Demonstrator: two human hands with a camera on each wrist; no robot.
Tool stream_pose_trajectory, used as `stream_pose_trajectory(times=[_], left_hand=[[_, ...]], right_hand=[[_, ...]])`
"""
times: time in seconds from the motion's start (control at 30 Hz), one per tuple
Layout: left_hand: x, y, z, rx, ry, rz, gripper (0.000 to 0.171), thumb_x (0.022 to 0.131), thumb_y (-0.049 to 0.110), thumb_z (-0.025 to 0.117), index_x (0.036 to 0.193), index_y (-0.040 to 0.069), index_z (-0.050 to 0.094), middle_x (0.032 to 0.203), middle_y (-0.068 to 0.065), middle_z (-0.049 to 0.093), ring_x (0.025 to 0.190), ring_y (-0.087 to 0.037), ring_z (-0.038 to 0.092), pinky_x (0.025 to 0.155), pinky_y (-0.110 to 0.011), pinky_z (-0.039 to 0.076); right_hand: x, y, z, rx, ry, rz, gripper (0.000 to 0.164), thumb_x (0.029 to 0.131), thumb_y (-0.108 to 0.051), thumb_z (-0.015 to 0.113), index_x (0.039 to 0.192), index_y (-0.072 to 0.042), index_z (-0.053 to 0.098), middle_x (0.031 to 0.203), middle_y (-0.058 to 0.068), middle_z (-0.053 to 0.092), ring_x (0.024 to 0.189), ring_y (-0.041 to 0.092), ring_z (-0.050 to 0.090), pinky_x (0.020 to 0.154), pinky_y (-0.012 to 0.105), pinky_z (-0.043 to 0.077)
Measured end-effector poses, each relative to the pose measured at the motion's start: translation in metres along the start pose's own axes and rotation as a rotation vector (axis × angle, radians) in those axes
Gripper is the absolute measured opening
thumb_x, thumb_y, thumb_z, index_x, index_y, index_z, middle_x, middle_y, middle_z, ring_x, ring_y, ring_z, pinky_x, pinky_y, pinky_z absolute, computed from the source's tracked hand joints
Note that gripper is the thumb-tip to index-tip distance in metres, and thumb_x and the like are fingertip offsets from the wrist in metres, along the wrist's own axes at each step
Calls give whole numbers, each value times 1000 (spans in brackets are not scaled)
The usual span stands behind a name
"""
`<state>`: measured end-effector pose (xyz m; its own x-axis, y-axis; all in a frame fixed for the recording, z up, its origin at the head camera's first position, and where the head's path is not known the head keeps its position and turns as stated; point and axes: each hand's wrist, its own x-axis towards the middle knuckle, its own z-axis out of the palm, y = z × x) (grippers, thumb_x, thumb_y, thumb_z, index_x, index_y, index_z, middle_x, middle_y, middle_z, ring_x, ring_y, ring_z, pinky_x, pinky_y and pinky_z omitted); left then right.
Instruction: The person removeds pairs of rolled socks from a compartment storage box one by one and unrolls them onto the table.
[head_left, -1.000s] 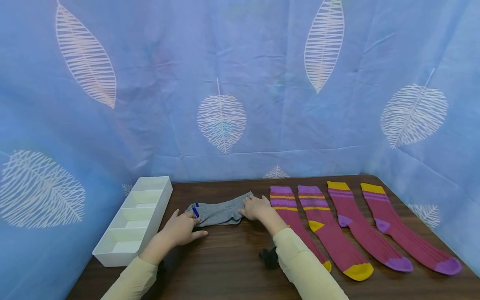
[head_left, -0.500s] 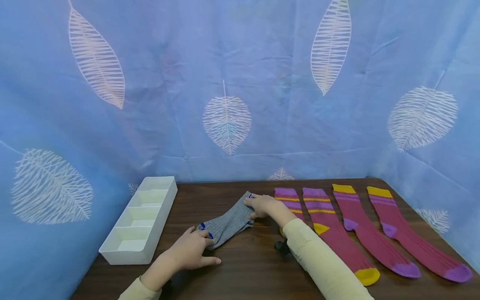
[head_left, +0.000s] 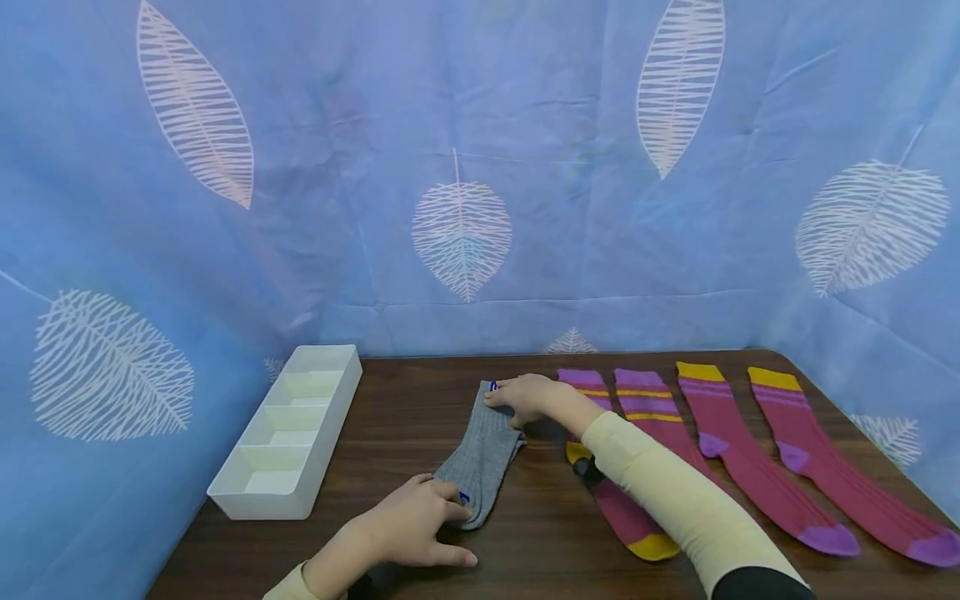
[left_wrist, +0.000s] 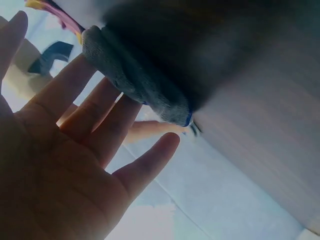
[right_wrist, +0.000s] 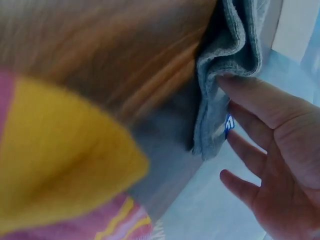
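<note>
Grey ribbed socks (head_left: 483, 450) with small blue marks at the ends lie in layers on the table, slanting between both hands. My left hand (head_left: 416, 521) touches the near end with extended fingers, its thumb held out to the side. In the left wrist view, those fingertips meet the folded edge of the grey socks (left_wrist: 135, 75). My right hand (head_left: 528, 398) rests fingertips on the far end. From the right wrist, the thumb shows against the wavy layered edge of the grey socks (right_wrist: 227, 55), and the fingers reach along their blue-marked face.
A white tray (head_left: 322, 446) with several compartments stands at the left. Striped maroon socks with yellow toes (head_left: 611, 500) lie right of the grey ones, partly under my right sleeve (head_left: 660, 483). Maroon socks with purple toes (head_left: 750, 475) lie farther right. A blue leaf-print curtain (head_left: 360, 208) hangs behind.
The grey socks have turned from nearly crosswise to pointing away from me. My left hand has come nearer and rightward with their near end; my right hand stays at the far end.
</note>
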<state>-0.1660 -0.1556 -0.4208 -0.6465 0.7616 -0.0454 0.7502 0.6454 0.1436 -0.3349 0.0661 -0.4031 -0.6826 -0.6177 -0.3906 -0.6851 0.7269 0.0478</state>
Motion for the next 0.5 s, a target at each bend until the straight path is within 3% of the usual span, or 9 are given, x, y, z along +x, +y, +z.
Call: stream_pose_trajectory(times=[0.27, 0.5], left_hand=[[13, 14, 4, 26, -20, 111, 61, 88, 68, 52, 132, 26, 62, 116, 12, 62, 109, -3, 58, 99, -51, 47], [33, 24, 3, 62, -16, 165, 61, 89, 67, 52, 135, 27, 59, 123, 11, 62, 118, -7, 56, 103, -52, 44]], right_hand=[[-3, 12, 5, -103, 22, -52, 60, 91, -28, 69, 146, -28, 46, 156, -8, 37, 147, 19, 31, 113, 42, 37], [-3, 21, 2, -140, 30, -78, 63, 89, -24, 72, 146, -28, 46, 156, -9, 37, 146, 19, 33, 97, 36, 50]])
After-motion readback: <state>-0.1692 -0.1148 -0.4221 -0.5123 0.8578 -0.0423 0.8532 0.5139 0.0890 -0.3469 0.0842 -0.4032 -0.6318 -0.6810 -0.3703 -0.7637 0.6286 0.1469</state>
